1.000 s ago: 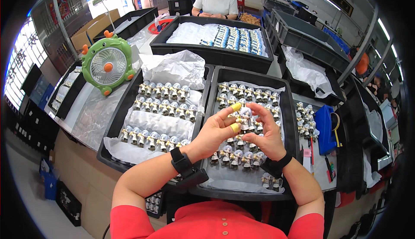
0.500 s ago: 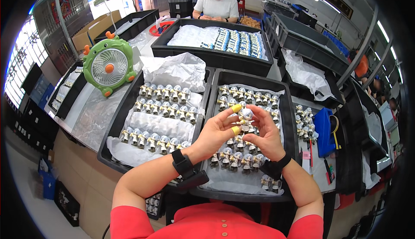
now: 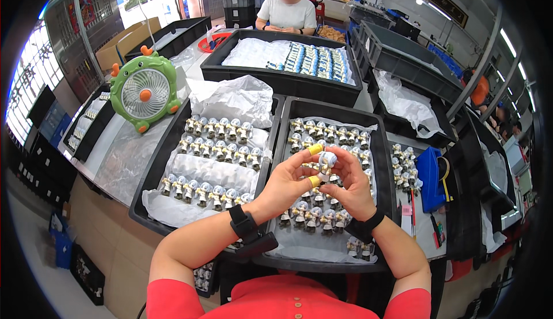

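Between my two hands is a small white-haired figurine point(image 3: 328, 159), held upright above the right-hand tray point(image 3: 322, 251). My left hand point(image 3: 290, 182), with yellow covers on thumb and index fingertip, pinches it from the left. Curled around its other side, my right hand point(image 3: 353, 187) also grips it, fingers at the head and thumb low down. Below my hands, rows of matching figurines point(image 3: 311, 217) lie on white paper. To the left, another black tray point(image 3: 151, 172) holds more rows of them.
A green fan point(image 3: 144, 93) stands at the left. Beyond the trays, a large black bin point(image 3: 230, 74) holds blue-and-white pieces, with a co-worker point(image 3: 288, 10) seated behind. Loose figurines point(image 3: 405, 166), a blue holder point(image 3: 429, 178) with yellow tape, and pens point(image 3: 408, 215) lie at the right.
The figurine has turned between my fingers, its head now facing more to the side. My hands have shifted only slightly. The co-worker's head has lifted a little.
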Demonstrator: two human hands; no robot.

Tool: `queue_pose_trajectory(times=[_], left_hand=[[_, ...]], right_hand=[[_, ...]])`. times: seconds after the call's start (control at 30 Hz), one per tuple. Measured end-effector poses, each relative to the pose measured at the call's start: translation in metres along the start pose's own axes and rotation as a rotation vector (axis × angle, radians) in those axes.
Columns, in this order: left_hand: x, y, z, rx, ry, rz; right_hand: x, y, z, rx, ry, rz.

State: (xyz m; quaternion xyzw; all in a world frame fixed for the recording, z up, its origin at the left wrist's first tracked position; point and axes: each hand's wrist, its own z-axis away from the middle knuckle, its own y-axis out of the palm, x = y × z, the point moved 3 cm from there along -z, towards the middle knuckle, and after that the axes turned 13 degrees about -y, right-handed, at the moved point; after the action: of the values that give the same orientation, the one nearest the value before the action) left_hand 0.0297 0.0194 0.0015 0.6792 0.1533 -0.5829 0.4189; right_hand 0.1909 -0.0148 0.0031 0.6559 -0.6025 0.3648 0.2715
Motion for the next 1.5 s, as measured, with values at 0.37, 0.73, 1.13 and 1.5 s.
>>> queue_pose_trajectory(times=[0.37, 0.73, 1.13, 1.5], left_hand=[[0.002, -0.001, -0.002, -0.036, 0.017, -0.059], [0.006, 0.0, -0.002, -0.055, -0.072, -0.118], [-0.053, -0.075, -0.024, -0.31, 0.081, 0.244], [-0.064, -0.156, 0.011, -0.513, 0.051, 0.298]], right_hand=[[-0.003, 0.002, 0.002, -0.008, 0.062, -0.086], [-0.005, 0.004, 0.002, 0.028, -0.052, 0.259], [0.001, -0.002, -0.003, -0.057, -0.11, 0.284], [-0.003, -0.011, -0.005, -0.093, -0.058, 0.273]])
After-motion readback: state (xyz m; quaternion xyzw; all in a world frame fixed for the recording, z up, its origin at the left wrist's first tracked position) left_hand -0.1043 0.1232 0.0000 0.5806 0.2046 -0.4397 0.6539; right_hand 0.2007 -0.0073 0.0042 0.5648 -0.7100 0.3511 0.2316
